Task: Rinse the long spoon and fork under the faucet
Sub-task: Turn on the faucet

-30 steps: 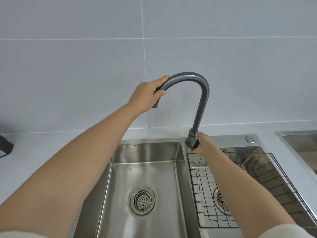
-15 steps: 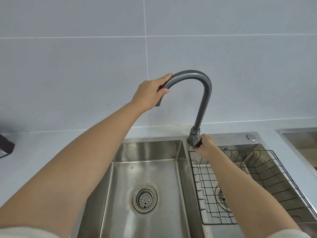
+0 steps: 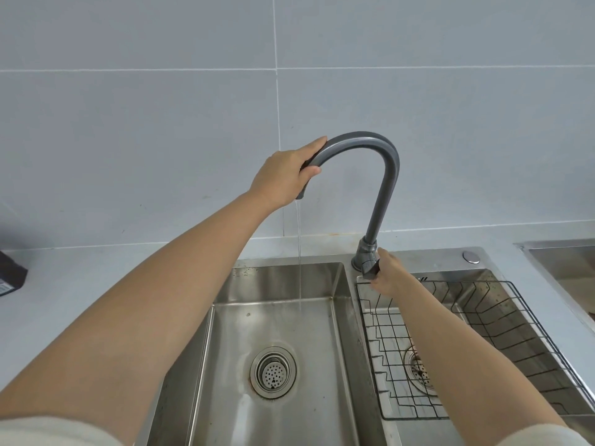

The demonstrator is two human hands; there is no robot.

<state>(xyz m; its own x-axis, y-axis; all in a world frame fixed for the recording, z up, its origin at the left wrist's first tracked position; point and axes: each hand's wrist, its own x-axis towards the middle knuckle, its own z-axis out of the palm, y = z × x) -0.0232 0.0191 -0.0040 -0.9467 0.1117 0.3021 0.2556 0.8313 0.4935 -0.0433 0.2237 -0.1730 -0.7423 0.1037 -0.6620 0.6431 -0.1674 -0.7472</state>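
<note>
Grey tiled wall (image 3: 161, 123) behind, pale countertop (image 3: 64, 278) w/ a double stainless sink set in. Faucet (image 3: 383, 175) is a dark grey gooseneck, base on the divider between the basins, spout end over the left basin (image 3: 273, 320). Thin water stream (image 3: 299, 252) falls from the spout into the left basin, landing back of the drain strainer (image 3: 273, 372). Left hand (image 3: 286, 175) wraps the spout end: fingers over the top of the curve, thumb pressed underneath. Right hand (image 3: 388, 272) is at the faucet base, fingers closed around the lever (image 3: 371, 268); exact finger layout can't tell, mostly hidden. Right basin (image 3: 483, 278) holds a black wire rack (image 3: 483, 320). Dark box (image 3: 11, 272) at left edge of the counter. Long spoon + fork: not in view. Both forearms bare, pale sleeve edges at the bottom.
</note>
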